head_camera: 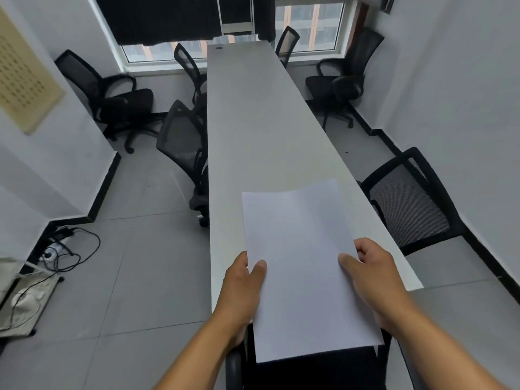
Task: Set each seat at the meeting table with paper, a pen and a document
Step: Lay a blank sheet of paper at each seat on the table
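Paper (pixel 301 263) is hanging over the near end of the table (pixel 253 122), its long axis running near to far, with the left hand (pixel 242 288) and right hand (pixel 371 280) pinching its left and right edges, equally near.

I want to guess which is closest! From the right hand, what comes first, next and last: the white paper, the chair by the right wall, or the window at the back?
1. White paper: held in the right hand, thumb on top.
2. Mesh chair: just beyond, on the right side of the table.
3. Window: far end of the room.
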`<state>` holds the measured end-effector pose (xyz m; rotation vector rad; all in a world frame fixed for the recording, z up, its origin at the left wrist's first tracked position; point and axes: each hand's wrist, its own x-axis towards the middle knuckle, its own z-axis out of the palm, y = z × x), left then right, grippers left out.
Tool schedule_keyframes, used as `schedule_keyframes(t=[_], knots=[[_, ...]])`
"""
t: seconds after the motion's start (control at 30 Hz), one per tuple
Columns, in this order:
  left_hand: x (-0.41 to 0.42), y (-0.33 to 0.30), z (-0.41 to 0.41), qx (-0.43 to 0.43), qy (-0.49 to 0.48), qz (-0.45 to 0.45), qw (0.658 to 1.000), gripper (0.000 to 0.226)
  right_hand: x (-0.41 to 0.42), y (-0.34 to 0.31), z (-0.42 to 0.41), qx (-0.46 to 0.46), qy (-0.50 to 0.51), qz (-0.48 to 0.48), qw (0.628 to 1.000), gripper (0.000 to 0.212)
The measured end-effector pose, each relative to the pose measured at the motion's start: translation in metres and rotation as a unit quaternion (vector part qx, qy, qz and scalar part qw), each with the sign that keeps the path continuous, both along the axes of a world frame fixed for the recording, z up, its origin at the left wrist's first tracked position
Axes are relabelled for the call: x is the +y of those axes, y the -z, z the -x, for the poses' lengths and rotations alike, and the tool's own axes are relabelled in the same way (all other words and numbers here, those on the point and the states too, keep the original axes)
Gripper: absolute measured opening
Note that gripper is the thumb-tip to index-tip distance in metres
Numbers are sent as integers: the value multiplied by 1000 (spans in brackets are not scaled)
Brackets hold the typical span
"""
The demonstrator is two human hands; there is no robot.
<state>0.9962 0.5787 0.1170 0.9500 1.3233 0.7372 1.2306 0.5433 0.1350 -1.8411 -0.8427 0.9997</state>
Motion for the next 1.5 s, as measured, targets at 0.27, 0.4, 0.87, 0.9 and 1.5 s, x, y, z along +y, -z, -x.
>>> schedule_keyframes(t=[0.27,0.4,0.87,0.9,1.5], knots=[[-4,60,-34,-6,-41,63,997,29,15,77,-37,-18,-29,30,999,14],[-5,84,-53,-18,-63,101,993,34,22,113,-63,-18,2,47,999,29],[14,121,-75,24,-82,143,986,32,35,174,-105,43,-5,97,994,37],[13,122,-74,25,-80,143,986,31,36,173,-106,51,-11,92,994,45],[10,133,-38,47,-153,132,978,23,43,197,-145,-186,-11,127,974,35]])
